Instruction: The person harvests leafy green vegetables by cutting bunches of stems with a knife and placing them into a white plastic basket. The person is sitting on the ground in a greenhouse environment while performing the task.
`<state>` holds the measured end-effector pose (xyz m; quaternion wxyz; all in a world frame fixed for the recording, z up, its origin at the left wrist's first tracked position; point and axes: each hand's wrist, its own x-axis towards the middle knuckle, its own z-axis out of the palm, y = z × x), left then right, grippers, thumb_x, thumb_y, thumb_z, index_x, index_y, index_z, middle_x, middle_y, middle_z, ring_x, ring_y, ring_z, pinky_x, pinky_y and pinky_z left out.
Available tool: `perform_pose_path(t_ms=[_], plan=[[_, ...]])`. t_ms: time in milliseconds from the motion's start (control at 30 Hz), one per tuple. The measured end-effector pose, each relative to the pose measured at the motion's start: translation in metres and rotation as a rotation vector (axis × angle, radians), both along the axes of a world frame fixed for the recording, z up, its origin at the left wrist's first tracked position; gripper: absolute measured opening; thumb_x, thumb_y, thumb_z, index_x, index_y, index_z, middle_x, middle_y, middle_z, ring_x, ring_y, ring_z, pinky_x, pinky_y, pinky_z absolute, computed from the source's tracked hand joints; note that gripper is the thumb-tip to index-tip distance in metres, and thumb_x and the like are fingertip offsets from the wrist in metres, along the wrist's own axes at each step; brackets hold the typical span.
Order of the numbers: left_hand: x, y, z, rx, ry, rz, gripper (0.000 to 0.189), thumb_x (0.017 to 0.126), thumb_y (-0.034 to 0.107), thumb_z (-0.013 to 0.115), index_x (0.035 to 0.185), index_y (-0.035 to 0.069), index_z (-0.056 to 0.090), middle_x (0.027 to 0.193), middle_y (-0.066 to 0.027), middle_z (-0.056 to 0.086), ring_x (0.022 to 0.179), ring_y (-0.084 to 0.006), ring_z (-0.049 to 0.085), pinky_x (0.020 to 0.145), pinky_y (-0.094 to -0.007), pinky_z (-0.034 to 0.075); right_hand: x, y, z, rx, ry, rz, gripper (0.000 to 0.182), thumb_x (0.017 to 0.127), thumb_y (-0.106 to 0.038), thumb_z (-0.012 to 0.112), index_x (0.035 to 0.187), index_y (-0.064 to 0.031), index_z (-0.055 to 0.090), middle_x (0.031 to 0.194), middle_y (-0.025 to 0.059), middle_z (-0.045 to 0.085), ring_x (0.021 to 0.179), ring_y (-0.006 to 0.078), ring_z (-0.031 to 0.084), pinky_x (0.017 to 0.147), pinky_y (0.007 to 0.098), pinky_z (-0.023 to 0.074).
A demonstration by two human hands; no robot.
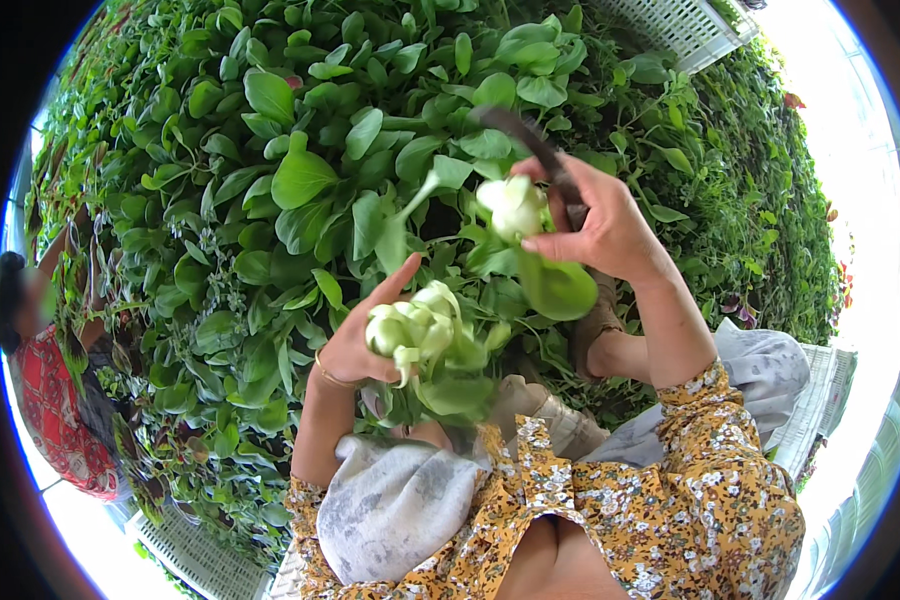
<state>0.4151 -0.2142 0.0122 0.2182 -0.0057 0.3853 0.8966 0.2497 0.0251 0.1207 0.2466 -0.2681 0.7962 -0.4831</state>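
Note:
Several cut heads of leafy greens, perhaps bok choy, make a bunch point(412, 326) in my left hand point(352, 352). Their pale stem ends face up, and the leaves hang toward my lap. My right hand point(607, 217) grips another head of greens point(514, 210) between thumb and fingers, its base turned left and a leaf hanging below. The same hand also holds a dark curved blade point(521, 133), blurred, that looks like a sickle; its handle is mostly hidden in the fingers. Both hands are above the dense bed of greens point(300, 180), apart from each other.
A white plastic crate point(682, 34) stands at the upper right. More crates are at the lower left point(195, 551) and right point(814, 409). At the far left a person in a red patterned top point(56, 420) reaches into the plants. My shoe point(596, 322) is among the greens.

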Motion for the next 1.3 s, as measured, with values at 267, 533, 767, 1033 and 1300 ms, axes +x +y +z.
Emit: perform_pose_path(t_ms=[267, 533, 767, 1033, 1300], plan=[[0.017, 0.025, -0.003, -0.091, 0.076, 0.197, 0.121, 0.048, 0.031, 0.088, 0.144, 0.001, 0.02, 0.142, -0.0137, 0.035, 0.129, -0.0237, 0.037, 0.107, -0.0372, 0.028, 0.097, -0.019, -0.066, -0.33, -0.863, -0.25, 0.055, 0.071, 0.002, 0.074, 0.12, -0.0039, 0.05, 0.078, -0.0021, 0.061, 0.054, 0.0033, 0.05, 0.046, 0.0188, 0.0388], [0.046, 0.004, -0.018, -0.22, -0.028, 0.233, 0.096, 0.051, 0.016, 0.086, 0.133, -0.002, 0.038, 0.128, -0.0105, 0.051, 0.115, -0.021, 0.052, 0.099, -0.0355, 0.039, 0.076, -0.03, -0.1, -0.203, -0.908, -0.157, 0.055, 0.075, -0.011, 0.073, 0.126, -0.0045, 0.051, 0.074, -0.0019, 0.059, 0.051, 0.0043, 0.05, 0.046, 0.0196, 0.0416], [0.018, 0.008, -0.028, -0.401, -0.242, -0.099, 0.096, 0.049, 0.013, 0.078, 0.134, -0.004, 0.037, 0.119, -0.0093, 0.056, 0.106, -0.0157, 0.055, 0.094, -0.0296, 0.042, 0.012, -0.069, -0.141, -0.287, -0.934, -0.345, 0.042, 0.083, -0.014, 0.066, 0.121, -0.0028, 0.053, 0.062, -0.0019, 0.051, 0.046, 0.0069, 0.046, 0.043, 0.023, 0.0412], [-0.049, 0.022, -0.063, -1.019, -0.035, -0.525, 0.117, 0.053, 0.017, 0.074, 0.146, 0.003, 0.004, 0.099, -0.0216, 0.062, 0.088, -0.0264, 0.061, 0.083, -0.0291, 0.046, -0.061, 0.08, -0.123, 0.341, 0.329, -0.725, 0.024, 0.088, -0.026, 0.06, 0.102, -0.006, 0.06, 0.07, 0.0027, 0.056, 0.05, 0.0077, 0.05, 0.041, 0.0239, 0.0411], [-0.032, 0.022, -0.09, -1.788, -0.062, -0.602, 0.1, 0.056, 0.029, 0.072, 0.141, 0.009, 0.025, 0.094, -0.0201, 0.065, 0.084, -0.0354, 0.064, 0.076, -0.0414, 0.052, 0.008, 0.091, -0.219, 0.454, -0.477, -0.166, 0.024, 0.092, -0.026, 0.05, 0.102, -0.0043, 0.055, 0.057, 0.0064, 0.048, 0.048, 0.0139, 0.048, 0.043, 0.0305, 0.0406]])
